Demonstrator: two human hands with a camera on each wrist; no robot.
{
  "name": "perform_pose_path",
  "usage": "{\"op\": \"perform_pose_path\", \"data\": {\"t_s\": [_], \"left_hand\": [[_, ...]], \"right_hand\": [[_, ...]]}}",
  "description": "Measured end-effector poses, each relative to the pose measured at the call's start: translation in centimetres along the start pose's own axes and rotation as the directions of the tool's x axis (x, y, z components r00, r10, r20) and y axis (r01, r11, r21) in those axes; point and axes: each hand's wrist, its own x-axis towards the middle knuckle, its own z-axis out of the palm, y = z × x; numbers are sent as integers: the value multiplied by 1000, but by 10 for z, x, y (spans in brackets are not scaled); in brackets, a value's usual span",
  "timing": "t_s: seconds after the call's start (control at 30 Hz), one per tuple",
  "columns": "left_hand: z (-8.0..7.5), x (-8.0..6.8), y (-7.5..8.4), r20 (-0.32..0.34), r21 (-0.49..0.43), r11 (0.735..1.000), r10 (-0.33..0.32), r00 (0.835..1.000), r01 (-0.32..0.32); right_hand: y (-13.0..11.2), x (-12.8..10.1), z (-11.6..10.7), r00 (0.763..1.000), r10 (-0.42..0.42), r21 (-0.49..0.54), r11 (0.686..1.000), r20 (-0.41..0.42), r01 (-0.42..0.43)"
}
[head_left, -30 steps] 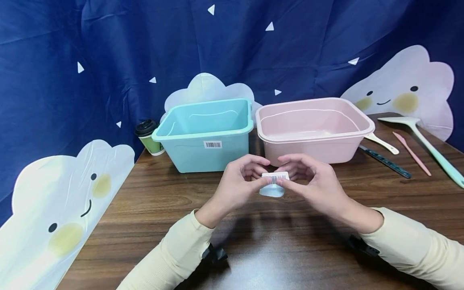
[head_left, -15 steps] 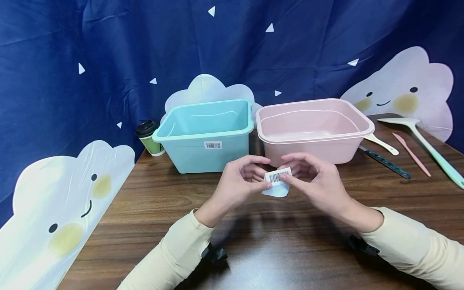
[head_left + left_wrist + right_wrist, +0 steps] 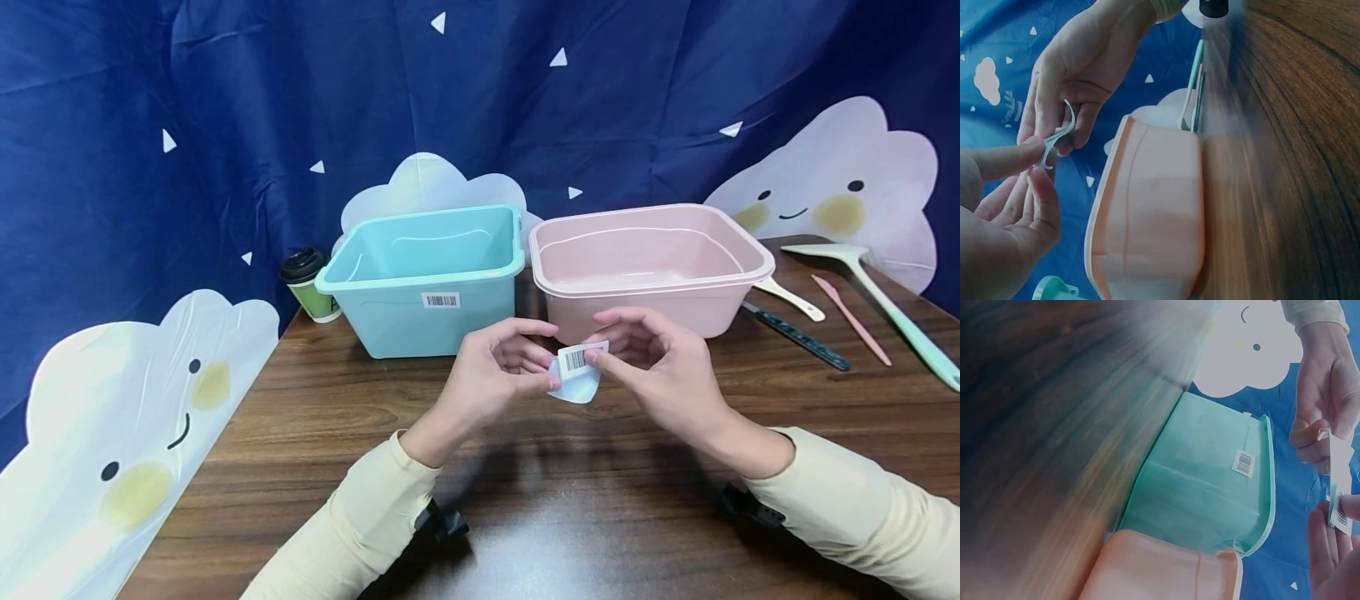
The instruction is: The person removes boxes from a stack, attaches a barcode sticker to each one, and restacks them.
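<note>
A small white barcode label (image 3: pixel 576 359) with a light-blue piece (image 3: pixel 579 388) beneath it is held between both hands, above the table. My left hand (image 3: pixel 491 371) pinches its left side between thumb and fingers. My right hand (image 3: pixel 670 367) pinches the right side, with the thumb over the barcode. In the left wrist view the thin piece (image 3: pixel 1060 134) is seen edge-on and curves upward at one end. The right wrist view shows the label (image 3: pixel 1340 481) stretched between the two hands. Whether label and light-blue piece are joined, I cannot tell.
Behind the hands stand a turquoise bin (image 3: pixel 420 321) with its own barcode sticker (image 3: pixel 440 300) and a pink basin (image 3: pixel 645 312). At left is a green cup (image 3: pixel 315 300) with a black lid. A dark-handled knife (image 3: pixel 802 337), pink knife (image 3: pixel 855 321) and turquoise-handled utensil (image 3: pixel 907 321) lie right.
The barcode label has turned from nearly level to tilted, its right end higher, and has shifted slightly right and up. My right hand has risen a little; the left has barely moved.
</note>
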Motion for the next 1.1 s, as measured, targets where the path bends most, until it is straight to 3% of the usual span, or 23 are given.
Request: {"op": "perform_pose_path", "data": {"t_s": [0.63, 0.87, 1.0, 1.1], "left_hand": [[-5, 1, -3, -88, 110, 994, -4, 996, 13], [-7, 2, -3, -99, 146, 988, -35, 994, 49], [-8, 4, -7, -72, 201, 977, -64, 995, 77], [-8, 5, -13, -6, 263, 959, -108, 994, 106]], "right_hand": [[0, 10, -11, 997, -15, 14, 1000, -75, 16], [-5, 17, -20, 991, -42, -48, 998, -123, 36], [-8, 20, -25, 991, -35, -59, 998, -132, 28], [-8, 22, -29, 992, -25, -63, 998, -125, 17]]}}
